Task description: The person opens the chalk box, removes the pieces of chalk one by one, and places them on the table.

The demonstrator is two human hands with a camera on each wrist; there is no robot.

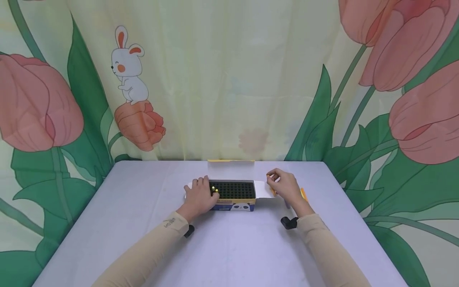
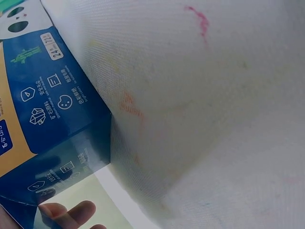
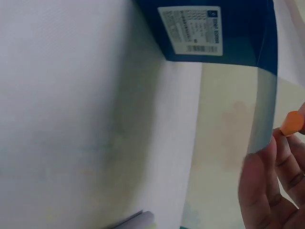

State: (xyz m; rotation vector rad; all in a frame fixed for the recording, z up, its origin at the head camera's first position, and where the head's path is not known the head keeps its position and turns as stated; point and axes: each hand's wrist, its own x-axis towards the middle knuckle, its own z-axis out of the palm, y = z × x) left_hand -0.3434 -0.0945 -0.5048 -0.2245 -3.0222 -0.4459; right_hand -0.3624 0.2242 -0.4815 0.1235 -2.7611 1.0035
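An open chalk box (image 1: 242, 205), blue and yellow with a panda print, stands on the table. Its dark holder (image 1: 236, 190) has rows of holes, and yellow chalk tips (image 1: 216, 191) poke up at the left end. My left hand (image 1: 198, 196) grips that end, thumb toward the front; in the left wrist view, fingertips (image 2: 81, 213) show past the side flap. Off the right end, my right hand (image 1: 285, 186) pinches an orange chalk stick (image 3: 291, 124) beside the white side flap (image 1: 264, 189). Part of the stick is hidden by the fingers.
On the table, right of the right wrist, lies a yellow-orange stick (image 1: 304, 194), with a purplish stick (image 1: 287, 204) partly under the hand. The box lid (image 1: 231, 169) stands up at the back. A printed curtain (image 1: 229, 79) hangs behind the white tablecloth (image 1: 229, 247).
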